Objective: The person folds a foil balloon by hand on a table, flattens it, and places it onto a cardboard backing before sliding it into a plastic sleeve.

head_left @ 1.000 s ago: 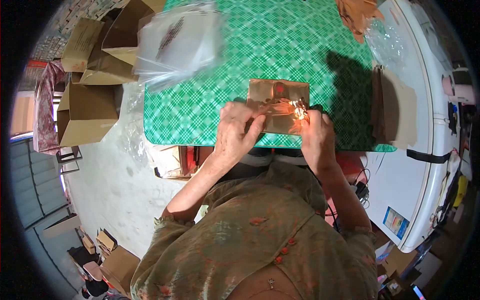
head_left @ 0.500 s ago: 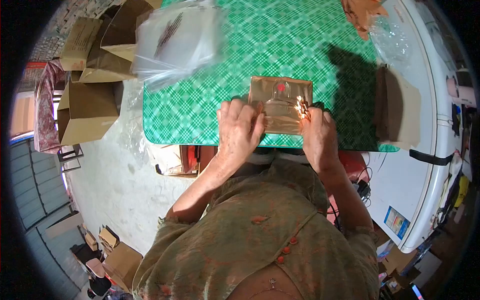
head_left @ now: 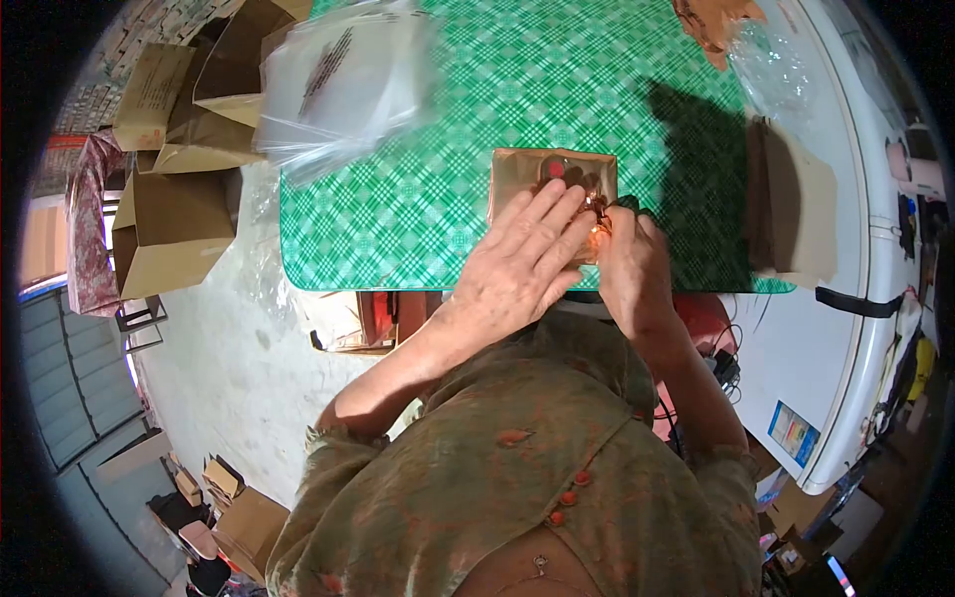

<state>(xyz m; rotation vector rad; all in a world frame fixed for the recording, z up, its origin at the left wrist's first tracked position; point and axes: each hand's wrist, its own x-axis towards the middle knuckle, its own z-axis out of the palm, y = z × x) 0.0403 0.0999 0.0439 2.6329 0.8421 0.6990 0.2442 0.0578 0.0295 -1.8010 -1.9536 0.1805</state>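
A flat, square, shiny gold package [head_left: 512, 171] lies near the front edge of the green checked table. A raised rounded shape with a red spot shows near its top. My left hand [head_left: 527, 249] lies flat across the middle, fingers stretched out and covering much of it. At the right side, my right hand [head_left: 634, 264] has its fingers curled and pinched on the crinkled gold film. What exactly sits between those fingertips is partly hidden.
A stack of clear plastic bags [head_left: 348, 85] lies on the table's left, beside open cardboard boxes [head_left: 184, 219]. To the right are a cardboard piece [head_left: 801, 204], crumpled brown paper [head_left: 716, 25] and a white appliance [head_left: 796, 348].
My left hand has moved right, from gripping the package's left edge to lying flat over its middle. My right hand stays at the right edge.
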